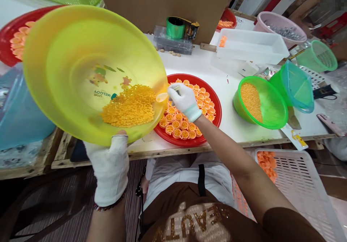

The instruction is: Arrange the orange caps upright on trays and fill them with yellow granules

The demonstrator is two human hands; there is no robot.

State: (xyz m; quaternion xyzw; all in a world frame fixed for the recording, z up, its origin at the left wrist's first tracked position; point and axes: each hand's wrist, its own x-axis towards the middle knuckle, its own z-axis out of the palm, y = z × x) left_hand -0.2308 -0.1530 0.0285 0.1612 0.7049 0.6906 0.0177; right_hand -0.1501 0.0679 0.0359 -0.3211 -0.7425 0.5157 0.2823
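My left hand [110, 168], in a white glove with a bare thumb tip, grips the lower rim of a large yellow basin [56, 61]. The basin is tilted, and small yellow-orange pellets [130, 106] are heaped in its lower right part. My right hand [184, 101], also gloved, pinches a small pale orange spoon [162, 97] at the basin's right rim. Below that hand lies a round red tray [218, 113] full of small orange cups [184, 125]. Yellow pieces show inside many of the cups nearest me.
On the right, a green bowl [273, 113] holds more yellow pellets. A white bin [252, 48], a pink basin [282, 19] and a cardboard sheet [151, 3] stand farther back. Green tape [175, 30] sits on a grey block. A white crate [295, 184] is below the table edge.
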